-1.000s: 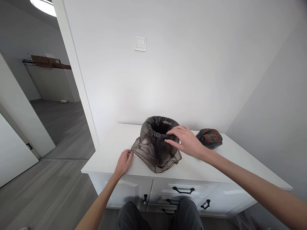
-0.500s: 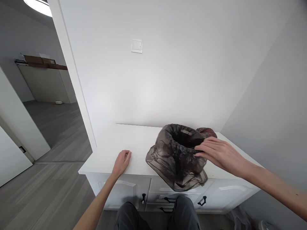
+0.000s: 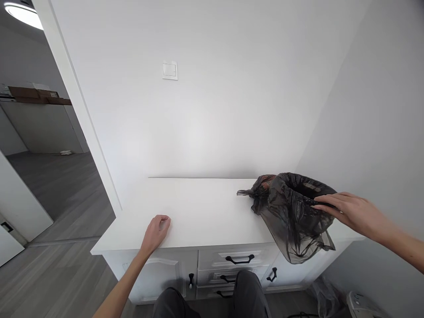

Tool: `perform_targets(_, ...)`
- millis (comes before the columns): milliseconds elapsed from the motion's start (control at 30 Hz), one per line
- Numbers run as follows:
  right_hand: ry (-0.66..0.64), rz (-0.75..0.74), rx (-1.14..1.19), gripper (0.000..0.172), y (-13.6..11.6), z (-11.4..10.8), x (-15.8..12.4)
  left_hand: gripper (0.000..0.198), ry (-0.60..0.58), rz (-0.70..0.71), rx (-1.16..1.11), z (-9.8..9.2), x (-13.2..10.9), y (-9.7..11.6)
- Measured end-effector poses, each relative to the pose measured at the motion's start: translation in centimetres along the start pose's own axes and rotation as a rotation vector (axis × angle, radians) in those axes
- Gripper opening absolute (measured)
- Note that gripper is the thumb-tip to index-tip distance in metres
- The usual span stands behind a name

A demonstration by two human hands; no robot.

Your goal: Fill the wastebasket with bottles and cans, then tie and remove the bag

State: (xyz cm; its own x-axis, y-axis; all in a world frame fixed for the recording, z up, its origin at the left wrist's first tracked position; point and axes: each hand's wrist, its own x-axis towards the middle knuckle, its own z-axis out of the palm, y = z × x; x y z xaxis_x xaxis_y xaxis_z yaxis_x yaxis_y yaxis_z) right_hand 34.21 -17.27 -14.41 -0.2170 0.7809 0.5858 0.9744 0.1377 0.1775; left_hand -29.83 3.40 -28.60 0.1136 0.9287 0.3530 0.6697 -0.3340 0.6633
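A translucent black garbage bag [image 3: 300,216] stands with its round mouth open on the right of the white cabinet top [image 3: 198,212]. Its loose skirt hangs over the front edge. My right hand [image 3: 351,212] grips the bag's rim at its right side, fingers inside the mouth. Whether a bin is under the plastic I cannot tell. Just left of it lies a smaller knotted black bag [image 3: 261,185], something reddish showing through. My left hand [image 3: 157,232] rests on the cabinet top at the left, fingers curled in and holding nothing.
Black handles [image 3: 240,259] stick out from the drawers and doors below the top. A light switch [image 3: 170,70] is on the wall. To the left is a doorway with grey floor [image 3: 66,265]. A clear plastic bag [image 3: 326,296] lies on the floor at lower right.
My right hand has moved the garbage bag to the right along the cabinet top. The knotted bag, mostly hidden before, now shows on its left. My left hand stays on the top.
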Motion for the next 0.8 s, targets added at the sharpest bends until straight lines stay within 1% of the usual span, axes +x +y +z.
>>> perform_targets(100,-0.025,0.108,-0.004,0.066,2.7,0.9,0.1,0.037,-0.003,0.006,0.006,0.0,0.1,0.1)
perform_targets(167,-0.03,0.167,-0.014,0.068,3.0,1.4,0.4,0.037,-0.002,0.006,0.012,0.0,0.2,0.0)
perform_targets(200,-0.017,0.182,-0.019,0.066,2.6,1.7,0.7,0.037,-0.002,0.006,0.016,0.1,0.2,0.0)
perform_targets(267,0.06,0.188,-0.026,0.056,0.7,2.3,1.2,0.036,-0.005,0.008,0.025,0.2,0.3,-0.1)
perform_targets(367,0.199,0.165,-0.001,0.047,-4.0,3.6,2.1,0.035,-0.015,0.006,0.035,0.3,0.4,-0.1)
perform_targets(433,0.211,0.063,0.063,0.042,-7.3,4.8,2.6,0.035,-0.024,0.001,0.036,0.3,0.3,0.0)
perform_targets(500,0.153,-0.046,0.128,0.038,-10.1,6.6,3.1,0.034,-0.028,0.002,0.036,0.2,0.3,0.2)
perform_targets(533,0.103,-0.076,0.16,0.038,-11.4,7.7,3.3,0.034,-0.027,0.003,0.037,0.1,0.2,0.3)
perform_targets(600,-0.01,-0.056,0.218,0.041,-13.4,10.3,3.7,0.033,-0.021,0.007,0.041,0.0,0.2,0.5)
perform_targets(700,-0.167,0.109,0.268,0.043,-15.5,14.7,4.3,0.033,-0.015,0.016,0.05,0.1,0.1,0.6)
perform_targets(800,-0.269,0.328,0.245,0.041,-16.4,18.7,5.4,0.032,-0.029,0.016,0.066,0.3,0.2,0.7)
